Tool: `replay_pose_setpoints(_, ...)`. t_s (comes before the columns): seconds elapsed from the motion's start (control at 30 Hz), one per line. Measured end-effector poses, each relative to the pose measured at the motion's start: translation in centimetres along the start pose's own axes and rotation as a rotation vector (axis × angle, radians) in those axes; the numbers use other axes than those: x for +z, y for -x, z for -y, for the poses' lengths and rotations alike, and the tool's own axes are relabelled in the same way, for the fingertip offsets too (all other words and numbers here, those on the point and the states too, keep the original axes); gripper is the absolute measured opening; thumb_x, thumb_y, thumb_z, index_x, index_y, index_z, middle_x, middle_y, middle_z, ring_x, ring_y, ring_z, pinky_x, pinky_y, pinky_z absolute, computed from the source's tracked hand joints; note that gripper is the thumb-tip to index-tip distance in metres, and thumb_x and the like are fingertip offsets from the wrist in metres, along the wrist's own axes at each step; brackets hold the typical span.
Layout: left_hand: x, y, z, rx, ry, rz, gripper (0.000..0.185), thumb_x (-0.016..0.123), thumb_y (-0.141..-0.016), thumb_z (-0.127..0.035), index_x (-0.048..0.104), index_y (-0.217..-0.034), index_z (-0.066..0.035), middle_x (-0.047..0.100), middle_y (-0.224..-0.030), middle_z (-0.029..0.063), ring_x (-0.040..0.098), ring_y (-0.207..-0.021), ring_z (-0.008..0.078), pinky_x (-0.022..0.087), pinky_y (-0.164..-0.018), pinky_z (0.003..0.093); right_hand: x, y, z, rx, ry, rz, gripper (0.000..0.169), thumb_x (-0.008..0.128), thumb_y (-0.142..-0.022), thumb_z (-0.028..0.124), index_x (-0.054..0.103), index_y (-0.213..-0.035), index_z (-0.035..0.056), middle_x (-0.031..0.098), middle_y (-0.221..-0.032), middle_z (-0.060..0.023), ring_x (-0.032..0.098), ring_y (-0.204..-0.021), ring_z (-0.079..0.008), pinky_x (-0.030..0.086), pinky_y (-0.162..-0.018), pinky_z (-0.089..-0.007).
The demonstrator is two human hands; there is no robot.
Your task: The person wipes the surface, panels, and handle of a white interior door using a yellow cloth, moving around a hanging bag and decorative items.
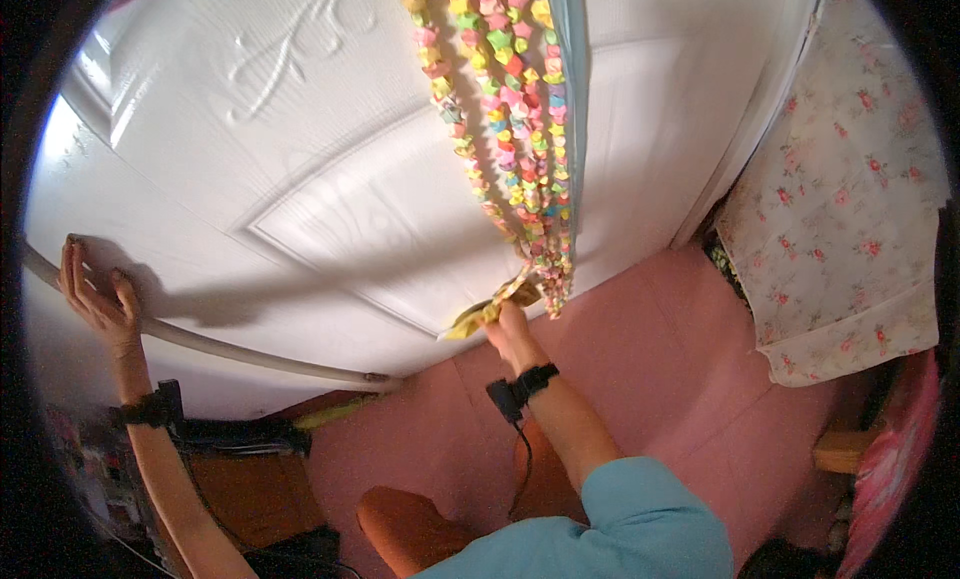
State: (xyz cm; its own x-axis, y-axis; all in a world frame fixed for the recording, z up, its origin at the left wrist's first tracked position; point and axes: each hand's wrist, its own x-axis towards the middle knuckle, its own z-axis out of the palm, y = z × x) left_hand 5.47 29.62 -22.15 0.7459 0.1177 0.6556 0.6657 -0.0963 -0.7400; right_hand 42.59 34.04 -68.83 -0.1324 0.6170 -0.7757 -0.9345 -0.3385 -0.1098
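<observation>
My left hand [103, 305] is at the edge of a white panelled door [330, 226], its thumb apart from the fingers. It appears to rest against the door and holds no object. Lower on the door, my right hand [511, 337] grips a yellow cloth [472, 320] close to the bottom panel. Part of the cloth is hidden by the fingers. Strings of colourful folded paper stars [517, 106] hang down the door, and their lower ends bunch just above and beside my right hand. A pale blue ribbon-like strip [574, 113] hangs along their right side.
Pinkish-red flooring [637, 346] lies below the door. A floral cloth cover [840, 196] hangs at the right, above a wooden piece [847, 450]. At lower left is a brown wooden cabinet or box [251, 496]. Black cables [529, 459] run from devices strapped to both wrists.
</observation>
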Motion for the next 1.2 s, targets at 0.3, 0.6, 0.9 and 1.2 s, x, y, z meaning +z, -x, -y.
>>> replay_pose_setpoints(0.3, 0.8, 1.2, -1.0, -0.116, -0.031, -0.019, 0.046, 0.044, -0.091, -0.018, 0.037, -0.135, -0.002, 0.043, -0.135, 0.0174, 0.039, -0.126, 0.0352, 0.024, -0.107, 0.0537, -12.0, 6.6, 9.2, -0.003, 0.661, 0.63, 0.016, 0.06, -0.088, 0.016, 0.057, -0.101, 0.0078, 0.056, -0.085, -0.0003, 0.054, -0.069, -0.0082, 0.046, -0.055, -0.0195)
replay_pose_setpoints(0.6, 0.3, 0.0, -1.8, -0.211, 0.007, -0.012, 0.053, 0.047, -0.081, -0.016, 0.042, -0.133, -0.006, 0.04, -0.139, 0.0131, 0.034, -0.131, 0.0306, 0.019, -0.11, 0.0506, 6.9, 24.8, 27.7, -1.64, 0.689, 0.551, 0.03, 0.058, -0.088, 0.011, 0.053, -0.116, 0.0028, 0.055, -0.111, -0.0061, 0.055, -0.093, -0.0168, 0.049, -0.072, -0.0272)
replay_pose_setpoints(0.9, 0.2, 0.5, -1.4, -0.233, 0.015, -0.005, 0.055, 0.05, -0.08, -0.014, 0.041, -0.134, -0.008, 0.041, -0.14, 0.0111, 0.033, -0.132, 0.0281, 0.018, -0.112, 0.048, 25.1, 25.1, 26.3, -2.546, 0.985, -0.046, 0.067, 0.052, -0.087, 0.012, 0.017, -0.139, -0.011, 0.013, -0.144, -0.035, 0.014, -0.135, -0.0462, 0.011, -0.112, -0.0479)
replay_pose_setpoints(1.2, 0.3, 1.3, -0.8, -0.237, 0.004, 0.012, 0.056, 0.051, -0.08, -0.011, 0.042, -0.135, -0.012, 0.04, -0.141, 0.0072, 0.033, -0.133, 0.0248, 0.019, -0.113, 0.0466, 19.6, 21.3, 15.3, -2.102, 1.196, 0.118, 0.068, 0.048, -0.092, 0.022, 0.011, -0.143, -0.0043, 0.012, -0.148, -0.026, 0.009, -0.139, -0.0399, 0.009, -0.113, -0.0471)
